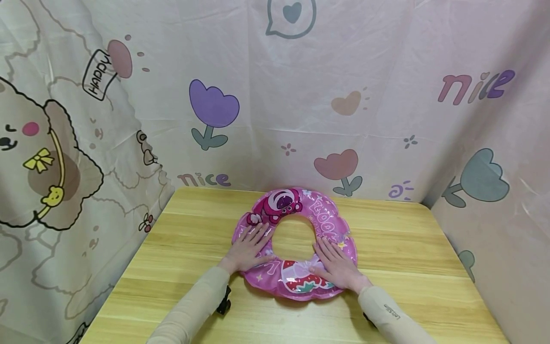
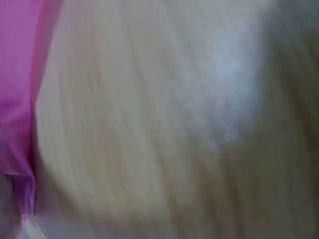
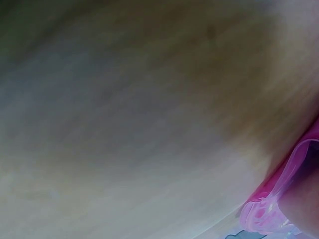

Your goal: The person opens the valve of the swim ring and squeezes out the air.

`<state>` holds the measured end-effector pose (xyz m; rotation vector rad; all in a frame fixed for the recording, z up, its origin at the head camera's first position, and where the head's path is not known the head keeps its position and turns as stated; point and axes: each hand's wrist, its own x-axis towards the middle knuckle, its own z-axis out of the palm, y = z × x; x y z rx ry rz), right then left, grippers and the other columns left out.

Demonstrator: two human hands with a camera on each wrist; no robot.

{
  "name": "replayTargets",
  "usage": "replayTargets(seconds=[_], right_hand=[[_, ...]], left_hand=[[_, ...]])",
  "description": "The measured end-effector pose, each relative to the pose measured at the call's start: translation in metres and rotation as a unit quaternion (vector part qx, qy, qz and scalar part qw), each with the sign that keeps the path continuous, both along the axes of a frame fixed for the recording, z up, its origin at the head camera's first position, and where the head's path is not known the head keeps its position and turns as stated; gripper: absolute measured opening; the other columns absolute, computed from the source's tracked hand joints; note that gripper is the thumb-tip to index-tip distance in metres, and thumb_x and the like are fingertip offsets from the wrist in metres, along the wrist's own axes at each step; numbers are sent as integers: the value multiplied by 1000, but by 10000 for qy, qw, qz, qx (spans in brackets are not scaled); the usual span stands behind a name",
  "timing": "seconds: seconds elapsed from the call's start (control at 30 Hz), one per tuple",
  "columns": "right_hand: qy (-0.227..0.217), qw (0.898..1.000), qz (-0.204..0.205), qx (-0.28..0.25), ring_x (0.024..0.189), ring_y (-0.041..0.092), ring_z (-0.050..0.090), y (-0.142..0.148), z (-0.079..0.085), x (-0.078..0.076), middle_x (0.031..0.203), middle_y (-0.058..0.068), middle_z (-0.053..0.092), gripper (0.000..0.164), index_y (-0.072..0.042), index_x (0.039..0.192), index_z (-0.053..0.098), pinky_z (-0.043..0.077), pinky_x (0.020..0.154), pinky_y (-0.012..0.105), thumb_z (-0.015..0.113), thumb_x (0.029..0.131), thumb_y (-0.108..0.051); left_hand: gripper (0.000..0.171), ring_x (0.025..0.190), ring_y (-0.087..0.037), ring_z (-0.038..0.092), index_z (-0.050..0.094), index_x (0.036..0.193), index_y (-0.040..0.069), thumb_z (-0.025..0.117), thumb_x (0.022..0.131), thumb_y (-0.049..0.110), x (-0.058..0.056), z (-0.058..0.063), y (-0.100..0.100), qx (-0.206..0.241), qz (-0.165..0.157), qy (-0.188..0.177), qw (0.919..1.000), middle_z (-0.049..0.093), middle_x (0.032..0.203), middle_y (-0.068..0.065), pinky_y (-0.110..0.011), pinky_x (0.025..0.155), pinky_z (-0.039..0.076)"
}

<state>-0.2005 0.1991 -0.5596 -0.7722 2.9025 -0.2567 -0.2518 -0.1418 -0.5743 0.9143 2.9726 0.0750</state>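
A pink inflatable swim ring (image 1: 266, 282), printed with a bear, strawberries and lettering, lies flat on the wooden table (image 1: 180, 267). It looks puffed up, with a wrinkled outer seam. My left hand (image 1: 250, 248) rests on its left side, fingers straight and spread. On the right side lies my right hand (image 1: 337, 264), palm down with fingers extended and the thumb over the strawberry print. In the left wrist view only the ring's pink edge (image 2: 17, 89) shows at the left. The right wrist view has its edge (image 3: 271, 199) at the lower right.
A printed cloth backdrop (image 1: 279, 95) with tulips, hearts and words hangs behind the table and along both sides. The table's far edge meets it just beyond the ring. Black wrist gear (image 1: 224, 303) shows under the left sleeve.
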Motion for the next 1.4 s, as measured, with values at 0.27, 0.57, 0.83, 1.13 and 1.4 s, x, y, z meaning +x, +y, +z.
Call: replayTargets(seconds=[0.27,0.57,0.83,1.13,1.4], right_hand=[[40,10000,9,60,159,31,11,-1,1,0,171,11,8,83,-9,161,20,11,130,49,43,101,-61],[70,10000,1,-13,159,33,12,-1,0,0,171,12,9,83,-8,160,21,11,129,49,43,101,-61],[-100,9999,-39,40,159,30,8,-1,0,-1,171,10,4,84,-10,161,17,8,130,48,42,101,-62],[87,9998,-99,-170,159,30,13,0,-4,0,172,8,10,85,-11,161,23,7,130,45,45,99,-64],[98,9998,-119,-155,159,26,10,1,-8,-1,172,4,6,85,-14,161,19,-10,127,30,41,98,-67]], left_hand=[[92,160,-22,-4,1,163,23,37,95,75,0,0,0,17,5,4,10000,-6,172,-1,-50,130,-4],[91,160,-25,-1,6,163,22,35,95,75,1,0,0,93,-10,52,9999,-3,172,-2,-50,130,0],[91,160,-27,2,8,163,20,37,96,74,2,3,1,64,-36,61,10000,0,172,-5,-52,130,3],[91,160,-29,5,9,163,20,36,96,74,4,7,2,-74,-30,94,9999,2,172,-6,-53,130,6],[90,160,-28,1,4,163,21,33,96,74,4,10,3,-285,0,30,9996,-3,172,-4,-54,130,4]])
